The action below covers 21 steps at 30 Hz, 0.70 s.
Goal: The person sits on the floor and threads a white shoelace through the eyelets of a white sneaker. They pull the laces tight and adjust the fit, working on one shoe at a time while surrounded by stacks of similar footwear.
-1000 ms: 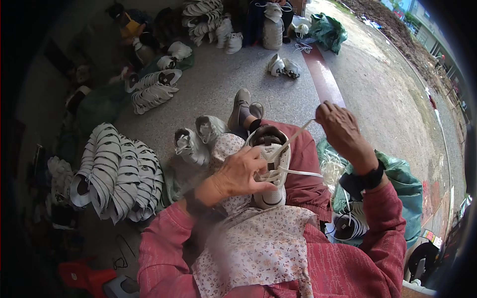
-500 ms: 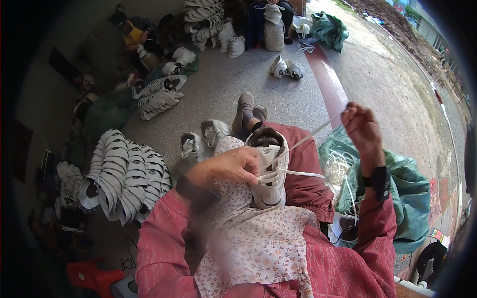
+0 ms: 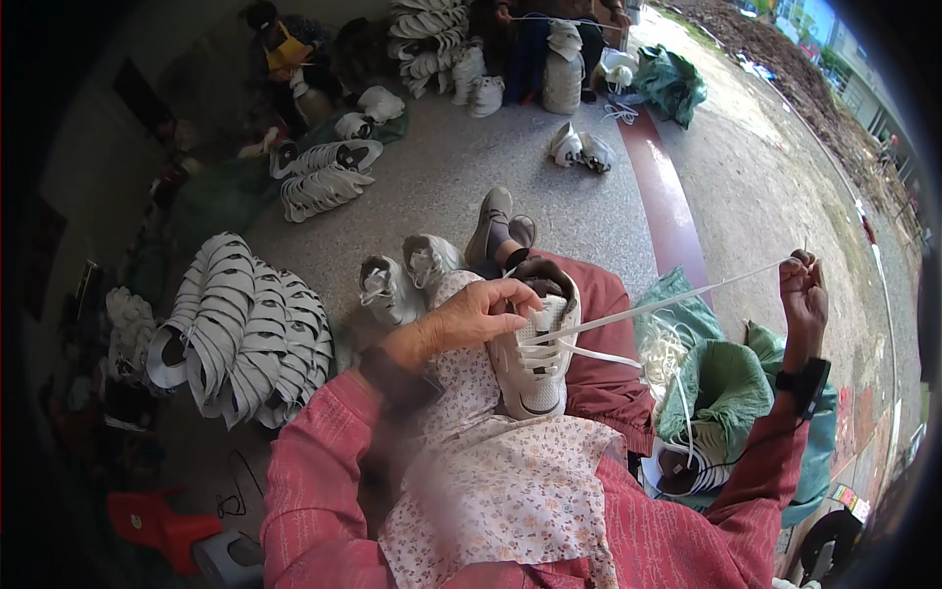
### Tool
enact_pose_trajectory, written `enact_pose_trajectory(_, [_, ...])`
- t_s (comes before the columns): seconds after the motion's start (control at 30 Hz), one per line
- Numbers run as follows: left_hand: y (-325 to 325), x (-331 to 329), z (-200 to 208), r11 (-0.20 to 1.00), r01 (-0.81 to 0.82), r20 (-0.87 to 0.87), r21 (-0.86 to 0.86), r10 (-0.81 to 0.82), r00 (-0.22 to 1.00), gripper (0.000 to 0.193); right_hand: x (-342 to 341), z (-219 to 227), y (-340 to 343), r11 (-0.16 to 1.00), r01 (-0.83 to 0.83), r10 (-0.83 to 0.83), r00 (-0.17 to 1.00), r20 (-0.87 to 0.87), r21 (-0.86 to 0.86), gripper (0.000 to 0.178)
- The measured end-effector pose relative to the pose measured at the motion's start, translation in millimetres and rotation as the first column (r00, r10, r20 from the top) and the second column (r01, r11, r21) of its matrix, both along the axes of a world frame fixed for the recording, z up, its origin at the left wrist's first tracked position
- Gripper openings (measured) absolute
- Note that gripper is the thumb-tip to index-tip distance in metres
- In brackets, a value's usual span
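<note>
Lacing, it seems: lace [image 3: 638,311] taut!
Right hand [image 3: 805,290] pinches its far end, left hand [image 3: 479,312] spreads thumb and finger by the shoe [image 3: 530,381] on the lap [image 3: 608,388]; next pull likely calls for steadying it.

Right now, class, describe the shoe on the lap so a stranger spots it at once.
Find the flowered cloth across the person's lap, in the lower middle. At its upper edge sits a white shoe, toe toward the person. Unlike the two white shoes to its left, it has a lace stretched straight to the right hand.
</note>
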<state>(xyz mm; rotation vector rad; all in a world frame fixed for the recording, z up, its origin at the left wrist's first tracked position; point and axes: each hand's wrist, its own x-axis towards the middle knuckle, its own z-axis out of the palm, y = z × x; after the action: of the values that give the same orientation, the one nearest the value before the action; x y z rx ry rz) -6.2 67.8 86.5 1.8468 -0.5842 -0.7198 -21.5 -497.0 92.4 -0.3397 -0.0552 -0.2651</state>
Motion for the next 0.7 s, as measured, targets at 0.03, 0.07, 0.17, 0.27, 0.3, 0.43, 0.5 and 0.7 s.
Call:
enact_pose_trajectory(0.03, [-3.8,-0.9,2.5,1.000,-0.009,0.099,-0.001,0.009,0.995,0.038,-13.7,25.0,27.6,0.995,-0.007,0.008,1.000,0.004,-0.098,0.011])
enact_pose_trajectory(0.07, [-9.4,-1.8,5.9,1.000,-0.014,0.196,-0.005,0.015,0.980,0.037,-27.5,48.8,49.8,0.981,-0.010,0.011,1.000,0.006,-0.195,0.012])
enact_pose_trajectory(0.17, [-39.4,-6.6,31.2,0.986,0.110,0.541,-0.124,-0.026,0.841,0.047,-62.3,98.8,96.9,0.863,0.099,-0.033,0.989,0.142,-0.495,0.022])
enact_pose_trajectory(0.27, [-77.6,-21.6,60.9,0.942,0.230,0.647,-0.243,-0.020,0.763,0.056,-81.4,144.2,124.7,0.797,0.140,0.138,0.905,0.403,-0.587,0.031])
enact_pose_trajectory(0.3, [-88.9,-27.6,71.0,0.917,0.274,0.658,-0.290,-0.017,0.752,0.060,-89.0,159.2,130.9,0.828,0.118,0.173,0.876,0.450,-0.548,0.034])
enact_pose_trajectory(0.43, [-105.9,-54.3,115.8,0.706,0.445,0.235,-0.550,-0.381,0.894,0.046,-103.2,195.4,149.8,0.855,0.043,0.307,0.761,0.572,-0.516,0.042])
enact_pose_trajectory(0.5, [-89.2,-51.3,126.7,0.626,0.482,0.193,-0.613,-0.473,0.860,0.036,-99.4,197.5,164.7,0.764,0.125,0.316,0.783,0.536,-0.633,0.037])
enact_pose_trajectory(0.7, [-5.2,-29.0,133.8,0.585,-0.070,-0.053,-0.808,0.047,0.997,0.024,-62.2,61.6,224.9,0.111,0.028,0.025,0.999,0.031,-0.993,0.026])
